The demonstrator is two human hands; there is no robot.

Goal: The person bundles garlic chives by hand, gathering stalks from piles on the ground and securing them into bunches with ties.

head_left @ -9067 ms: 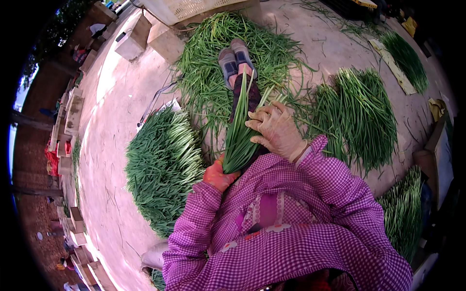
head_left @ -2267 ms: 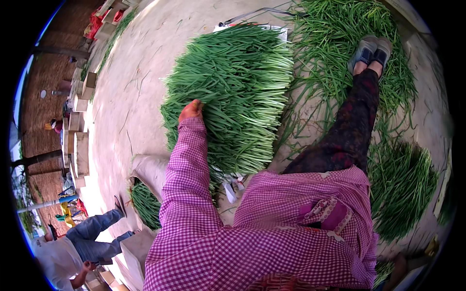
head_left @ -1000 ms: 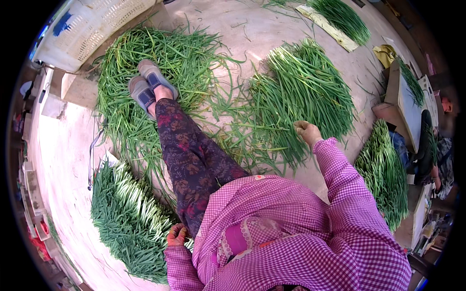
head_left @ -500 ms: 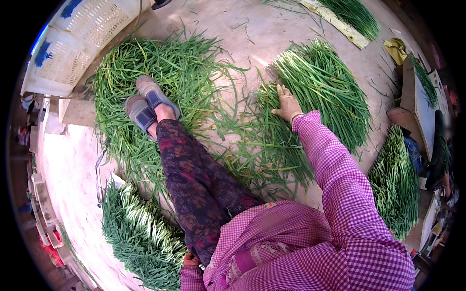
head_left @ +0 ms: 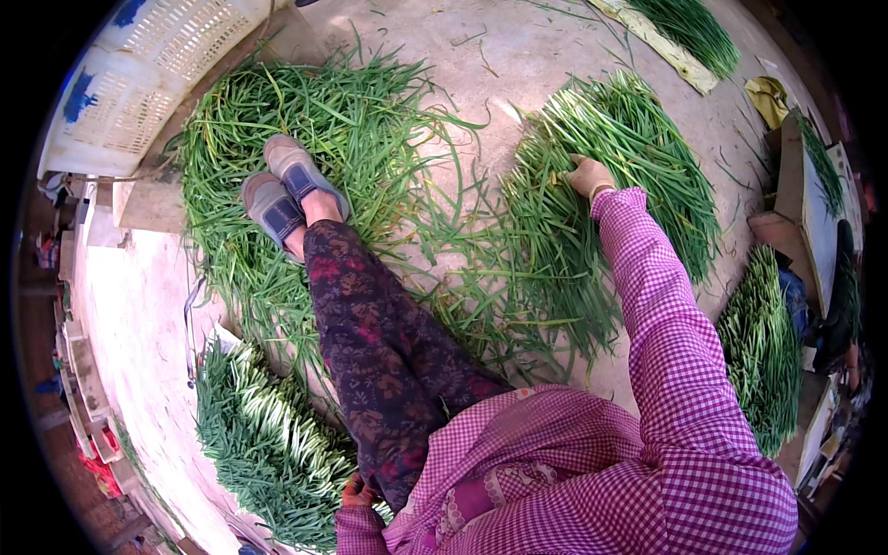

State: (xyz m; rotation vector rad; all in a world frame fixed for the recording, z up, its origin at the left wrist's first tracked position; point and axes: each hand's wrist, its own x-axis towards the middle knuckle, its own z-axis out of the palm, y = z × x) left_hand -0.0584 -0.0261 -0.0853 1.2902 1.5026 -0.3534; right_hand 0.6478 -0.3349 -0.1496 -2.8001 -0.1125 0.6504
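My right hand (head_left: 593, 177), in a pale glove, reaches out to a big heap of garlic chives (head_left: 661, 176). Its bent fingers close on some stalks near the heap's left side, and their tips are partly hidden by the leaves. White stalk ends show along the heap's top. My left hand (head_left: 355, 491) is low by my thigh, beside a neat row of chives (head_left: 277, 444) with white ends turned up. Its fingers look curled; what they hold, if anything, cannot be made out.
Loose chive leaves (head_left: 277, 120) lie thick under my shoes (head_left: 285, 191). A white plastic crate (head_left: 139, 83) stands at far left. More chives (head_left: 763, 356) stack at right, near a box (head_left: 786, 222). Others (head_left: 689, 32) lie by a pale yellow strip (head_left: 661, 46) at the far right.
My right hand has moved right, and its spread fingers have bent into the chives. Leaves at the heap's left side have shifted. More of my left hand shows now.
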